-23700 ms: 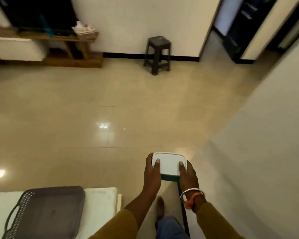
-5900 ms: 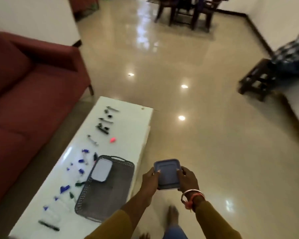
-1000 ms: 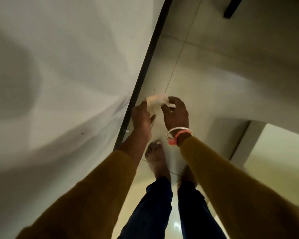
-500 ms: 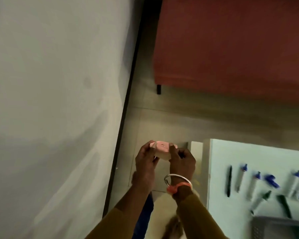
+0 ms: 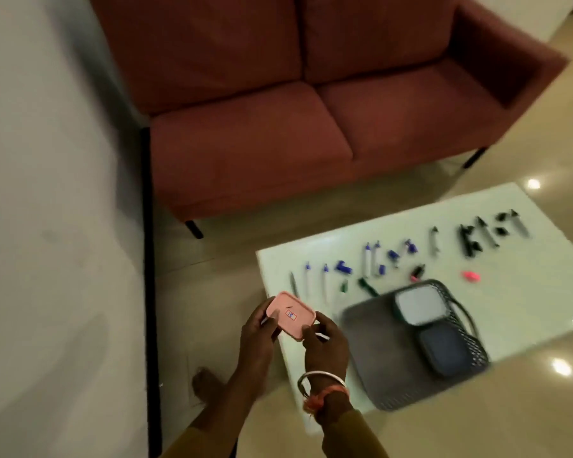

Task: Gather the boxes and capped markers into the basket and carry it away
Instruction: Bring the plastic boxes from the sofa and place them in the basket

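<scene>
Box-gathering step: left hand (image 5: 256,335) and right hand (image 5: 326,345) grip pink box (image 5: 290,315) over table's (image 5: 526,292) left edge; next, probably place it in basket (image 5: 368,345) at the near edge.

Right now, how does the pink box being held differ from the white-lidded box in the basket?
The pink box is held by the left hand and right hand; the white-lidded box lies in the basket. The pink box has a small label on its lid; the white-lidded box has a lid that looks plain. Both are rounded rectangles, lid up.
</scene>
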